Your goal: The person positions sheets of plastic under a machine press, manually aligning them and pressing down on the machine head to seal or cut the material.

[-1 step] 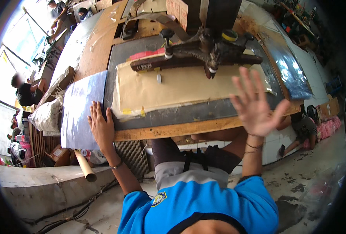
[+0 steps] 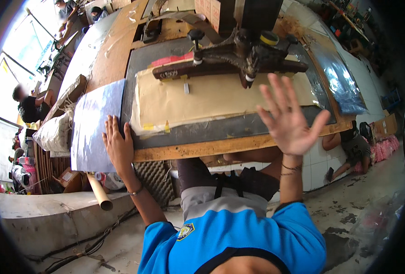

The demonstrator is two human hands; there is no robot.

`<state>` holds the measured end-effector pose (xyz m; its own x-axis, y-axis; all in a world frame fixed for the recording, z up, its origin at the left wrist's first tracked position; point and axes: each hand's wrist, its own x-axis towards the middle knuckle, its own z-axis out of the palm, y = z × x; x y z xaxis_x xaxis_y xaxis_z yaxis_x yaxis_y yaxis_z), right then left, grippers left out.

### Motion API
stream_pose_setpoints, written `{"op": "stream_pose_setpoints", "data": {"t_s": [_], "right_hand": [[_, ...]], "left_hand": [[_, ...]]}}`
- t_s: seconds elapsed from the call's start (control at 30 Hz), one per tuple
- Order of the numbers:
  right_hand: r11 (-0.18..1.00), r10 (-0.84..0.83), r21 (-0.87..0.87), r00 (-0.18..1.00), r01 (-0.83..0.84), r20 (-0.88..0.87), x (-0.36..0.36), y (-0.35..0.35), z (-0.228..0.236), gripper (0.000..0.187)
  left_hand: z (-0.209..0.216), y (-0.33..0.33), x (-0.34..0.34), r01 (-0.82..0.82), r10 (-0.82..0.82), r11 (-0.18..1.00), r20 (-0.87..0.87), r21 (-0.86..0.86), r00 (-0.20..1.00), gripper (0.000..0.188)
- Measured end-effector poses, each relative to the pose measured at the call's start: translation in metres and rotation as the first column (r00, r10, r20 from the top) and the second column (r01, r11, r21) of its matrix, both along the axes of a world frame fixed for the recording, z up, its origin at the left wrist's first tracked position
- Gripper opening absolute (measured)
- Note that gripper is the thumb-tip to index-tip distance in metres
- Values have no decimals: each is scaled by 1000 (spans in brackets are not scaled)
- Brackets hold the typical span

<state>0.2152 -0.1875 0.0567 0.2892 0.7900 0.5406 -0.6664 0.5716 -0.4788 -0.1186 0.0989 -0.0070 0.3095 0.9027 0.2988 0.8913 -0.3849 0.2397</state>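
My left hand (image 2: pixel 119 144) lies flat with fingers stretched, on the right edge of a glossy bluish stack of plastic sheets (image 2: pixel 93 132) at the table's front left. Held up with its palm showing and fingers spread, my right hand (image 2: pixel 294 123) is empty above the table's front edge. Between the hands, a beige paper sheet (image 2: pixel 220 98) lies on a dark grey board (image 2: pixel 202 131), with yellow tape bits at its near left corner. A dark metal press-like frame (image 2: pixel 246 57) with a long bar (image 2: pixel 179 71) stands across the sheet's far side. A small grey metal piece (image 2: pixel 187 88) sits by the bar.
On the frame rests a yellow-rimmed tape roll (image 2: pixel 269 38). Clear plastic (image 2: pixel 341 86) covers the table's right side. A white bundle (image 2: pixel 54 137) is left of the stack, a cardboard tube (image 2: pixel 99 194) below. Other people (image 2: pixel 31 107) sit or stand at left; another is at right.
My right hand has shifted slightly to the left and a little higher, fingers still spread. My left hand stays on the plastic sheets.
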Motion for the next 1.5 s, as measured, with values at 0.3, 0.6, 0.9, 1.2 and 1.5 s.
{"op": "stream_pose_setpoints", "data": {"t_s": [0.3, 0.6, 0.9, 1.2, 1.5], "right_hand": [[987, 162, 15, 985, -162, -63, -31, 49, -7, 119], [966, 143, -223, 989, -132, 34, -24, 68, -5, 104], [938, 199, -227, 129, 263, 972, -37, 130, 9, 31], [983, -174, 185, -354, -3, 919, -83, 186, -42, 33], [971, -211, 231, -246, 56, 946, -81, 176, -49, 34]], "left_hand": [[5, -2, 3, 8, -8, 1000, -3, -11, 1000, 60], [2, -2, 3, 18, -18, 1000, 24, 19, 1000, 59], [-5, 5, -3, 52, -53, 997, 4, 56, 999, 57], [47, 84, -5, 259, -300, 922, -110, -288, 948, 60], [6, 168, 9, 462, -463, 886, -17, -47, 886, 74]]}}
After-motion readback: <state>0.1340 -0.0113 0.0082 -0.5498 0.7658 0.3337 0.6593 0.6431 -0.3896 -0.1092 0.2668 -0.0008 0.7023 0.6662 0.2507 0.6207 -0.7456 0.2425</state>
